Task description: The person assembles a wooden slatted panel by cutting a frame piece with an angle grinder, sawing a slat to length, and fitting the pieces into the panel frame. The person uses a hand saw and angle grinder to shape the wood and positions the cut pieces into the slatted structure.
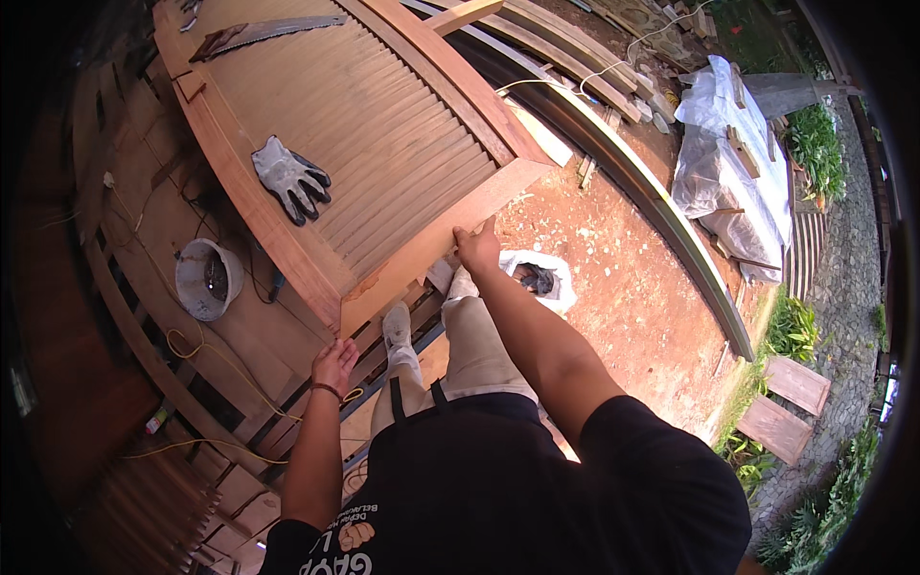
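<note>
A large louvered wooden shutter (407, 278) lies flat before me, its slats framed by reddish-brown boards. My right hand (477, 246) grips the near end rail close to its right corner, thumb on top and fingers over the edge. At the near left corner is my left hand (334, 366), palm up with its fingers stretched toward the joint; a fingertip seems to touch the wood there. A grey-and-black work glove (287, 180) rests on the left side of the shutter. Farther up, a handsaw (264, 35) lies across it.
A white bucket (208, 279) stands on the planks at left, near a yellow cord (225, 359). To the right, an open white sack (553, 278) sits on bare soil. A long dark beam (661, 206) and a plastic-covered pile (721, 163) lie farther right.
</note>
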`<state>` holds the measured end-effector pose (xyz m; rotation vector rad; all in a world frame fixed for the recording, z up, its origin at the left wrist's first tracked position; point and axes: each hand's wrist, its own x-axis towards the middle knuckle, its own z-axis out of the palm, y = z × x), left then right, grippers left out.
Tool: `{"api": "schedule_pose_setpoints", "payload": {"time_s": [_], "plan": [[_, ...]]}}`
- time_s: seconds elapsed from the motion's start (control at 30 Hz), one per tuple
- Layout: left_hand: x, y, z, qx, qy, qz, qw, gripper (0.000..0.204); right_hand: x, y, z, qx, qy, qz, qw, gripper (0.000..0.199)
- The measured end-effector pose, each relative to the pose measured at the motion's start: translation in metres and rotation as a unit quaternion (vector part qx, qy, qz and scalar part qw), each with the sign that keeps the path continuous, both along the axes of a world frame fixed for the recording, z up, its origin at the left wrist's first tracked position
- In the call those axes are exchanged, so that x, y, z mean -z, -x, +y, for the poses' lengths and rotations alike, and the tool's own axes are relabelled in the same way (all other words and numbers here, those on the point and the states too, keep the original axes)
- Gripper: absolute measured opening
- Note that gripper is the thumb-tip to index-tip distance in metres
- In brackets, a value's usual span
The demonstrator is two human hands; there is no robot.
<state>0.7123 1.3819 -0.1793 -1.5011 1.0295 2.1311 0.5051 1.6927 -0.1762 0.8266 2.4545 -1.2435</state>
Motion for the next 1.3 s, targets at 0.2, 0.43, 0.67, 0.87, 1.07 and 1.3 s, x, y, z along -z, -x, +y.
{"api": "schedule_pose_setpoints", "payload": {"time_s": [0.2,0.43,0.67,0.87,1.07,1.3], "plan": [[0.005,0.000,-0.003,-0.015,0.010,0.007,1.000,0.021,-0.030,-0.008,0.001,-0.072,-0.097,0.004,0.993,0.094],[0.003,-0.001,0.002,-0.047,-0.023,0.013,0.999,0.021,-0.060,-0.019,-0.021,-0.374,-0.249,0.142,0.882,0.080],[-0.006,-0.010,-0.002,-0.028,-0.059,0.008,0.998,0.014,-0.041,-0.002,-0.037,-0.621,-0.334,0.178,0.687,0.051],[-0.104,-0.002,0.004,0.044,-0.010,0.123,0.991,0.013,-0.066,0.008,-0.012,-0.633,-0.260,0.270,0.677,0.047],[-0.161,0.017,-0.029,0.061,0.055,0.313,0.946,0.009,-0.145,0.004,-0.026,-0.506,-0.214,0.390,0.739,0.048],[-0.134,0.031,-0.015,0.128,0.091,0.254,0.954,0.011,-0.178,-0.007,-0.046,-0.402,-0.211,0.416,0.788,0.061]]}}
